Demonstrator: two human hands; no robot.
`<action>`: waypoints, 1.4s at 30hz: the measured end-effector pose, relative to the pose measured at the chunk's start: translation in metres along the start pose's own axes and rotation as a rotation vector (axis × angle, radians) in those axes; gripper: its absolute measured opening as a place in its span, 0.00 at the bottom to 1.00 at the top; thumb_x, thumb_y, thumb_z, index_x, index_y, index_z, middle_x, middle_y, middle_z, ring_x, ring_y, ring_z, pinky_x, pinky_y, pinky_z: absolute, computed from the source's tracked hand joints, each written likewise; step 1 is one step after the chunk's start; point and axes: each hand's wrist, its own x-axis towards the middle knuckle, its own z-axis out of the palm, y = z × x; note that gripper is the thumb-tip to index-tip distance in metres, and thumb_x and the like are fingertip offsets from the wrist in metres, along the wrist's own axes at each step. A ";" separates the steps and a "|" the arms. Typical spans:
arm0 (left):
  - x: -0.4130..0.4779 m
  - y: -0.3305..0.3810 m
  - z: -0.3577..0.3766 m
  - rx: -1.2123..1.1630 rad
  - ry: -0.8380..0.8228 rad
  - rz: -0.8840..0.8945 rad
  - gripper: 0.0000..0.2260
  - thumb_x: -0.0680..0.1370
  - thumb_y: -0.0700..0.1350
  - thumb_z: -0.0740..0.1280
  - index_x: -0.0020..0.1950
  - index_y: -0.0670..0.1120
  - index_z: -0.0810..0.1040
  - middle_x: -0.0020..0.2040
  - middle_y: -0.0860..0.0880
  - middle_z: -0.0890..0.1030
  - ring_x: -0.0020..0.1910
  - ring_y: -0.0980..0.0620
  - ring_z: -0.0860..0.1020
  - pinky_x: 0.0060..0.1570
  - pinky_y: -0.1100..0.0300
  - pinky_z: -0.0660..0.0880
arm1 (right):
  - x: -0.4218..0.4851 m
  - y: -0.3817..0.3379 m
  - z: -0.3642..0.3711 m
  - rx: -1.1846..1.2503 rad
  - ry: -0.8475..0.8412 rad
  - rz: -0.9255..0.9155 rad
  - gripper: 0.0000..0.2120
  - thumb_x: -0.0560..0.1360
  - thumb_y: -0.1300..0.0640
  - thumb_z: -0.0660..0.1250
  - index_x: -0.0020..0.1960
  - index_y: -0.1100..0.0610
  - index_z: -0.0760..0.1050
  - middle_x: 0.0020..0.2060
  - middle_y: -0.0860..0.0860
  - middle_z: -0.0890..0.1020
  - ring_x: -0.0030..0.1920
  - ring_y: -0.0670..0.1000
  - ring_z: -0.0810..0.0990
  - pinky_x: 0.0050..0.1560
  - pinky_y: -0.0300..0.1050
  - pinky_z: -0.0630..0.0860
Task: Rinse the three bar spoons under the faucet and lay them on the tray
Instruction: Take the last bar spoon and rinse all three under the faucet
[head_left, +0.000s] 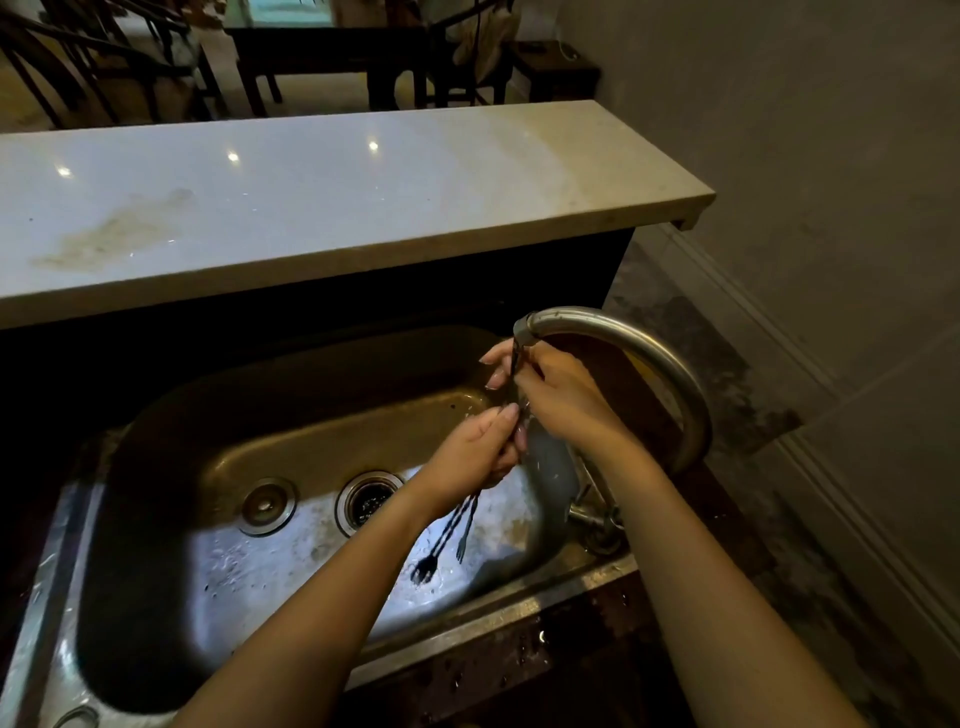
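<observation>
Both my hands hold a bundle of dark bar spoons (457, 525) over the steel sink (156, 519), right under the spout of the curved faucet (623, 343). My left hand (478, 452) grips the middle of the twisted handles. Their forked ends hang down below it toward the basin. My right hand (550, 389) closes around the upper ends just beneath the spout. The exact number of spoons is hard to tell. Running water is not clearly visible. No tray is in view.
A drain (369, 501) and a second round fitting (267, 505) sit in the basin floor. The faucet valve (592, 512) stands at the sink's right rim. A pale stone counter (311, 197) runs behind the sink. A wall is to the right.
</observation>
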 end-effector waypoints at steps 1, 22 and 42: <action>0.002 0.001 -0.002 -0.019 0.004 -0.006 0.16 0.81 0.48 0.50 0.39 0.45 0.70 0.24 0.53 0.63 0.22 0.57 0.60 0.22 0.67 0.57 | -0.002 0.000 -0.001 0.046 0.002 0.001 0.12 0.81 0.54 0.54 0.53 0.46 0.76 0.42 0.43 0.81 0.37 0.29 0.77 0.33 0.19 0.70; 0.020 0.000 -0.016 -0.125 0.201 0.064 0.14 0.81 0.48 0.53 0.38 0.48 0.70 0.24 0.56 0.64 0.22 0.60 0.59 0.23 0.67 0.56 | 0.016 -0.013 0.023 0.230 0.379 0.033 0.07 0.78 0.56 0.61 0.49 0.46 0.75 0.36 0.44 0.78 0.31 0.38 0.76 0.29 0.29 0.72; 0.034 0.001 -0.050 -1.413 0.887 -0.023 0.12 0.82 0.42 0.50 0.42 0.41 0.68 0.32 0.51 0.63 0.28 0.57 0.60 0.27 0.67 0.65 | 0.004 0.038 0.012 0.124 -0.116 0.245 0.05 0.76 0.57 0.65 0.48 0.56 0.79 0.34 0.52 0.84 0.29 0.44 0.81 0.32 0.37 0.79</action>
